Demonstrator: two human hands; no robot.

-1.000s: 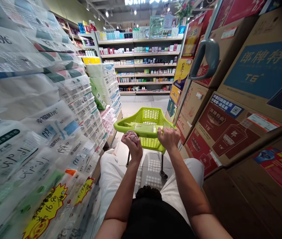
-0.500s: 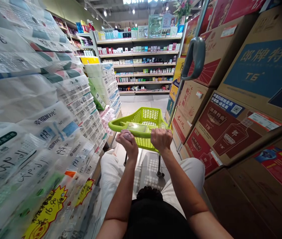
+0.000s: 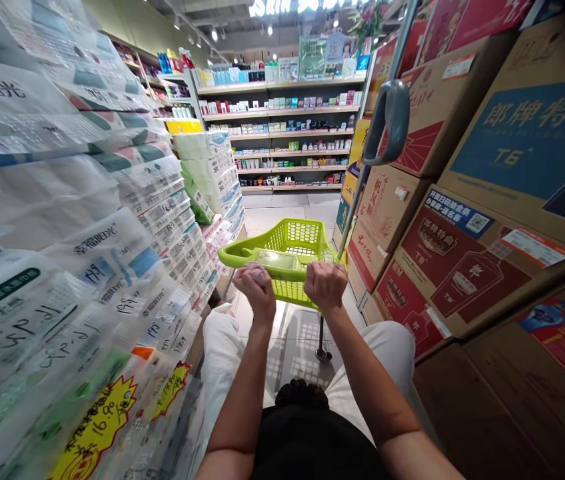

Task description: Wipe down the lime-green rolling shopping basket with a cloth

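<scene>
A lime-green shopping cart (image 3: 292,291) with a perforated plastic basket stands in front of me, turned slightly. My left hand (image 3: 256,290) is closed at the left part of its handle bar, with the thumb side up; a pinkish, blurred patch shows at its fingers, and I cannot make out what it is. My right hand (image 3: 326,285) is wrapped round the right part of the same bar, knuckles up. Between the two hands, a clear-topped panel (image 3: 275,259) lies behind the bar. Little of the basket's floor shows, and I see no goods in it.
Plastic-wrapped tissue packs (image 3: 112,247) are stacked high along the left. Cardboard cartons (image 3: 467,260) line the right, close by a metal pole with a grey loop handle (image 3: 387,123). Tiled floor (image 3: 282,208) leads to shelves (image 3: 282,153) of small boxes and bottles.
The surroundings sit slightly lower and further right in view. Both hands keep their places on the cart's handle, and the cart stays about as far from me.
</scene>
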